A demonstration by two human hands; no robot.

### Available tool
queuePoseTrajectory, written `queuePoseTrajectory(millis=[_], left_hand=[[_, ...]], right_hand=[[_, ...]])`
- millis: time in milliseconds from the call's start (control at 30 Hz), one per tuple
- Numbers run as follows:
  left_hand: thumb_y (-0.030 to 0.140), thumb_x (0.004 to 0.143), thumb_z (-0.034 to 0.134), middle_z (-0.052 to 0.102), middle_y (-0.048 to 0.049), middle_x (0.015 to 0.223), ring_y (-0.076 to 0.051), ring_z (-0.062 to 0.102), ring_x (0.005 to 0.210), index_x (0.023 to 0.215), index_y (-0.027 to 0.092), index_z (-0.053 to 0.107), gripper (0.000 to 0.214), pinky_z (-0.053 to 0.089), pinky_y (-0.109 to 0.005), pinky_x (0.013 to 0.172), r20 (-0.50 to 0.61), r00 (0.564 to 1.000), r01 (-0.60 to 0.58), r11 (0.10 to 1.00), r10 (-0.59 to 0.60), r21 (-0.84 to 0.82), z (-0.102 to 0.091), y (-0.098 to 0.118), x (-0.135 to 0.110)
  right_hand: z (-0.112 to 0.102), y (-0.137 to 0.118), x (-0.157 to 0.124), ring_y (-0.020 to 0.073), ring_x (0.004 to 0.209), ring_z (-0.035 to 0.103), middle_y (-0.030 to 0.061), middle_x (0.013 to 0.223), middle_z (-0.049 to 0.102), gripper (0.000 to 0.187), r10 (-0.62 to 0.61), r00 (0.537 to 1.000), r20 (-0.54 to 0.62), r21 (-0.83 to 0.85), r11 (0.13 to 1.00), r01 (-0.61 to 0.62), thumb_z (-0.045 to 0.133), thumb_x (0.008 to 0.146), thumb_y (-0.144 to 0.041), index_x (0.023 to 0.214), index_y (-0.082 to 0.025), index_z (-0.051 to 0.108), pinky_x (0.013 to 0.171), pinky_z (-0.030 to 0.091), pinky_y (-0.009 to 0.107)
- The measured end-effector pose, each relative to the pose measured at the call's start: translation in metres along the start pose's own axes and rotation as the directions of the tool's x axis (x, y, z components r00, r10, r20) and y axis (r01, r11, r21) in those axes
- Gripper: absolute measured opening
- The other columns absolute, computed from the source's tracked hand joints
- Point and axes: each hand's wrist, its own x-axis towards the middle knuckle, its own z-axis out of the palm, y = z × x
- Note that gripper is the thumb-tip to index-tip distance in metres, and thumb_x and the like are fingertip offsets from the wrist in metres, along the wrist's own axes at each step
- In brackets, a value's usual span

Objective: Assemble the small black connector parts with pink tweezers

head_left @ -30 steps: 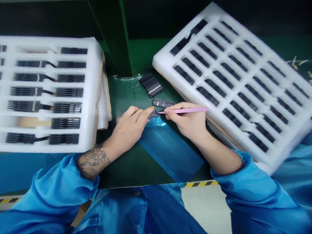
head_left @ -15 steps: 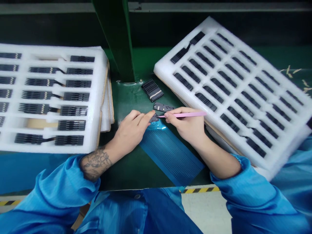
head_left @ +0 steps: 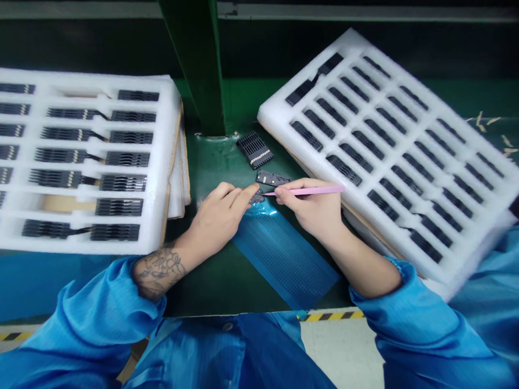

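My left hand (head_left: 221, 213) rests on the green bench, fingers together, fingertips pinning a small black part (head_left: 257, 198) at the top edge of a blue perforated sheet (head_left: 284, 254). My right hand (head_left: 314, 208) is closed on a pink stick tool (head_left: 310, 190), whose tip touches that small part. Just beyond lie a flat black piece (head_left: 271, 177) and a ribbed black connector block (head_left: 254, 149), both loose on the bench.
A white foam tray (head_left: 162, 162) with rows of black parts sits at the left on a stack. A second foam tray (head_left: 405, 156) leans tilted at the right. A green post (head_left: 198, 65) stands at the back centre. The bench edge carries yellow-black tape (head_left: 332, 315).
The view shifted slightly downward over the second. Both hands stay at the small black part with the pink tool's tip against it.
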Motion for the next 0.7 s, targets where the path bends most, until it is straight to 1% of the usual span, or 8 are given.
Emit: queuePoseTrajectory(millis=[167,367,700], left_hand=[[0.022,0.101,0.054,0.068,-0.0081,0.098,-0.021,0.057,0.090,0.135,0.009,0.052,0.036,0.054,-0.032,0.082,0.000,1.000,0.009,1.000,-0.009,-0.002,0.0002,-0.0007,-0.0001],[0.022,0.102,0.051,0.069,-0.0094,0.099,-0.021,0.058,0.091,0.135,0.010,0.052,0.035,0.054,-0.033,0.083,0.015,1.000,0.021,1.000,-0.021,-0.019,-0.0005,-0.0011,-0.0002],[0.021,0.101,0.053,0.069,-0.0082,0.098,-0.021,0.057,0.090,0.134,0.008,0.053,0.035,0.054,-0.032,0.083,0.003,1.000,0.008,1.000,-0.008,-0.001,-0.0005,-0.0010,0.0006]], right_hand=[[-0.0011,0.0008,0.0002,0.0161,0.062,0.067,0.0038,0.070,0.075,0.014,0.000,1.000,-0.005,-0.025,1.000,0.000,0.078,0.080,-0.031,0.074,-0.018,0.077,0.058,0.051,0.029],[-0.0003,0.0026,-0.0002,0.0164,0.061,0.066,0.0038,0.070,0.075,0.014,0.004,1.000,0.004,-0.003,1.000,-0.004,0.078,0.080,-0.032,0.075,-0.019,0.077,0.057,0.050,0.029],[-0.0003,0.0023,0.0001,0.0154,0.061,0.066,0.0036,0.070,0.075,0.012,0.007,1.000,0.001,0.016,1.000,-0.007,0.079,0.079,-0.029,0.075,-0.019,0.077,0.057,0.050,0.028]])
